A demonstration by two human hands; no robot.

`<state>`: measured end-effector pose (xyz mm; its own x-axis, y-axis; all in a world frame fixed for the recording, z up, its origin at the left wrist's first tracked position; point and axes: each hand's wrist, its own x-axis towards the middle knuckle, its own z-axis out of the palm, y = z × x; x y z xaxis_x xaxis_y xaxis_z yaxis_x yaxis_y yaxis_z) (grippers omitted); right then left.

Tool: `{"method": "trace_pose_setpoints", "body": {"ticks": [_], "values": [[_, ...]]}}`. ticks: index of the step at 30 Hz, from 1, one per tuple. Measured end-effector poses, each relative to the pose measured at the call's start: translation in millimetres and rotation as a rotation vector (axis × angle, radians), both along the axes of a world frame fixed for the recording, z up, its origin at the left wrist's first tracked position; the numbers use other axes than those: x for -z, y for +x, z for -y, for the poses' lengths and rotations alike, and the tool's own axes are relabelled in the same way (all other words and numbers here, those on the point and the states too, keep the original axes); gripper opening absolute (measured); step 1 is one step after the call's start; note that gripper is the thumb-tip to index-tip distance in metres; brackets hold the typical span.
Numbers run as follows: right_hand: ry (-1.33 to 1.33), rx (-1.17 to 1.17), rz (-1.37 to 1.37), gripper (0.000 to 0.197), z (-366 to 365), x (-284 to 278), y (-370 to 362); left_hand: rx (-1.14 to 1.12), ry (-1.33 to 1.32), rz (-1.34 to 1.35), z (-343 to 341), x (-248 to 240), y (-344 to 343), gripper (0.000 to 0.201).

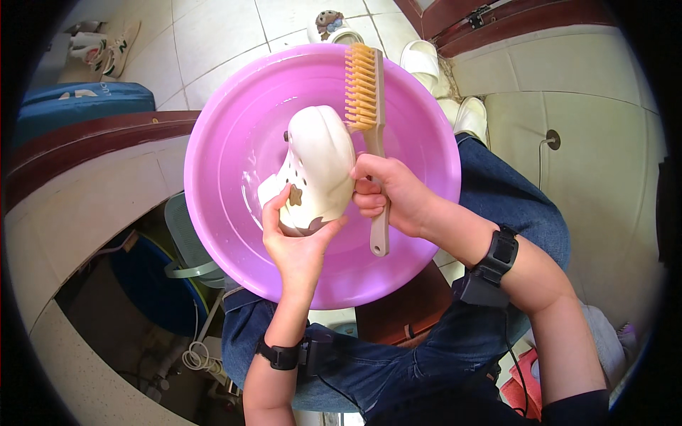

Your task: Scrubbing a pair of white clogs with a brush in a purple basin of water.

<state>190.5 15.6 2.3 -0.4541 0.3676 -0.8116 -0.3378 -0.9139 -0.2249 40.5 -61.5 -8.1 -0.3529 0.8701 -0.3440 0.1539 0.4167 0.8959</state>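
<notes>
A white clog (323, 153) with small holes and a brown star-shaped charm is held over a purple basin (231, 234). My left hand (295, 245) grips the clog from below, thumb and fingers on either side of it. In my right hand (398, 192) is a scrubbing brush (376, 145) with yellow bristles and a pale handle, held upright beside the clog. The bristles face left, close to the clog's right side, and the right fingers wrap the handle near the shoe. Shallow water shows in the basin.
Another white clog (334, 30) stands on the tiled floor beyond the basin. White slippers (420, 60) lie at its right. A blue case (85, 99) and sneakers (117, 53) are at the far left. An open cabinet space with a cable (199, 355) is at the lower left.
</notes>
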Motion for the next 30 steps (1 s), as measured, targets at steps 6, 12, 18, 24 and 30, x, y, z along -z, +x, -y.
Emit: {"method": "trace_pose_setpoints", "body": {"ticks": [6, 12, 18, 24, 30], "values": [[0.087, -0.008, -0.016, 0.013, 4.0, 1.3, 2.8, -0.017, -0.029, 0.04, -0.6, -1.7, 1.0, 0.073], [0.093, 0.008, -0.062, 0.014, 5.1, 2.9, 3.0, -0.021, -0.026, 0.107, -0.8, 0.6, 0.0, 0.074], [0.015, 0.038, -0.068, 0.015, 2.0, 0.6, 1.0, -0.026, -0.021, 0.109, -1.0, -0.4, -0.1, 0.075], [0.074, 0.02, -0.011, 0.015, 3.0, -2.3, 0.8, -0.021, -0.03, 0.043, -0.5, -2.3, 2.2, 0.073], [0.11, -0.008, -0.028, 0.018, 4.6, 1.0, 1.0, -0.029, -0.024, 0.042, 0.0, -2.6, 1.8, 0.073]]}}
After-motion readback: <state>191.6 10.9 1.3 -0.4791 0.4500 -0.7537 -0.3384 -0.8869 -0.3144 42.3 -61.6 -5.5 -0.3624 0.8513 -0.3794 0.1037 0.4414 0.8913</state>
